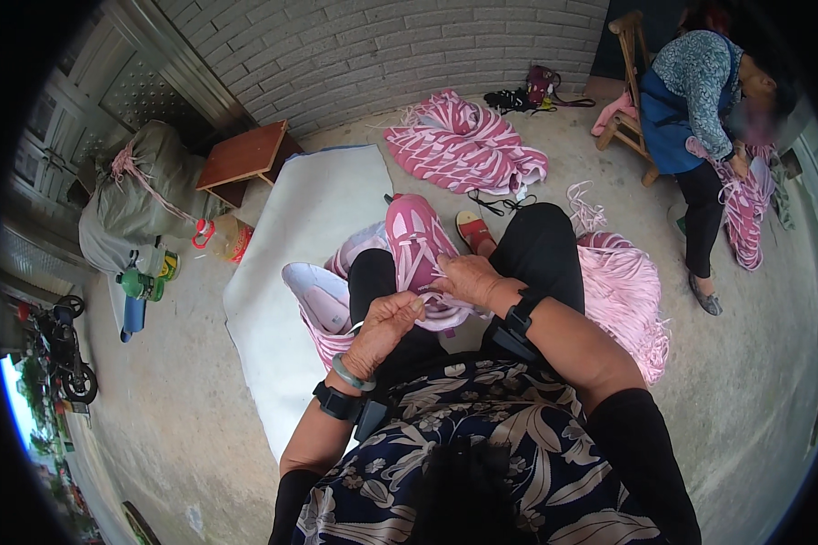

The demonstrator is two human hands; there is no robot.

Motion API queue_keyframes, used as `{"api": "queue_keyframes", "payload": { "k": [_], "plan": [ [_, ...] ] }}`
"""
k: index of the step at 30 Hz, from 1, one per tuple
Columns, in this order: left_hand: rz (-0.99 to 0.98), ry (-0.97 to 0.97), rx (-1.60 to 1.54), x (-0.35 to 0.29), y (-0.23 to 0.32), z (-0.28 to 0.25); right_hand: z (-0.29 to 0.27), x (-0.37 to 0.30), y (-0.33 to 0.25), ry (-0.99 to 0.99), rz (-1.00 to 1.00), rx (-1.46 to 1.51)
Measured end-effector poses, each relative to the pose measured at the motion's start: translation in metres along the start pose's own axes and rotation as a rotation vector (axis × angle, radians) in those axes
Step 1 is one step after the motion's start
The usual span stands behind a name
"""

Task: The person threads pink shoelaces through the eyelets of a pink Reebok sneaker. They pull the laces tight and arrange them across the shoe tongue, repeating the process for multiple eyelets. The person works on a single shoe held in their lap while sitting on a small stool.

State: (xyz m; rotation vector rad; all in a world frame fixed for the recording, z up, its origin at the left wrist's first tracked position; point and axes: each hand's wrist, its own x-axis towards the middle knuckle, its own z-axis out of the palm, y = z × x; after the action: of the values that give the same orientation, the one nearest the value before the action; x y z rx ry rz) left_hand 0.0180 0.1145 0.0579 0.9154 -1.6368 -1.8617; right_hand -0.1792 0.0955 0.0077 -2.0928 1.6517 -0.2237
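Toe pointing away from me, a pink sneaker (pixel 412 227) rests between my knees, with pale pink laces (pixel 418 262) crossing its front. My left hand (pixel 386 329) is closed in a pinch on a lace end near the shoe's collar. On the sneaker's right side, my right hand (pixel 471 280) has its fingers bent and closed at the upper lacing; the exact grip is partly hidden. Beside my left knee lie more pink-and-white shoes, one with its pale insole (pixel 327 304) showing.
A white sheet (pixel 273 236) covers the floor to the left. Pink shoes lie heaped ahead (pixel 463 145), and a bundle of pink laces (pixel 623 295) is at my right knee. Bottles (pixel 223 238) and a wooden stool (pixel 245 159) stand left. At right, a seated co-worker (pixel 695 100) handles pink shoes.
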Motion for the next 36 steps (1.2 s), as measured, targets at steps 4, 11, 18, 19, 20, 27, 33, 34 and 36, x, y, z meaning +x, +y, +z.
{"api": "queue_keyframes", "payload": {
  "k": [4,11,18,19,20,27,33,34,36],
  "plan": [
    [-0.026,-0.001,0.009,0.001,0.003,0.003,0.002,0.001,0.002,0.003,-0.006,0.033],
    [-0.055,-0.01,0.032,0.007,0.007,0.009,0.004,0.004,0.008,0.004,-0.03,0.063],
    [0.081,-0.074,0.238,0.016,0.005,0.014,0.006,0.003,0.009,0.064,-0.055,0.09],
    [0.122,-0.081,0.285,0.018,0.005,0.014,0.008,0.004,0.011,0.075,-0.074,0.09],
    [0.113,-0.12,0.34,0.018,0.01,0.016,0.009,0.004,0.014,0.085,-0.091,0.091],
    [0.141,-0.382,0.082,0.038,0.007,0.003,0.009,0.012,0.022,0.086,-0.142,0.083],
    [-0.161,-0.375,-0.057,0.048,0.02,-0.009,0.004,0.016,0.023,0.037,-0.114,0.09],
    [-0.107,-0.419,-0.129,0.049,0.014,-0.009,0.006,0.012,0.023,0.056,-0.115,0.091],
    [-0.183,-0.442,-0.034,0.044,0.011,-0.009,0.006,0.011,0.023,0.084,-0.109,0.097]
  ]
}}
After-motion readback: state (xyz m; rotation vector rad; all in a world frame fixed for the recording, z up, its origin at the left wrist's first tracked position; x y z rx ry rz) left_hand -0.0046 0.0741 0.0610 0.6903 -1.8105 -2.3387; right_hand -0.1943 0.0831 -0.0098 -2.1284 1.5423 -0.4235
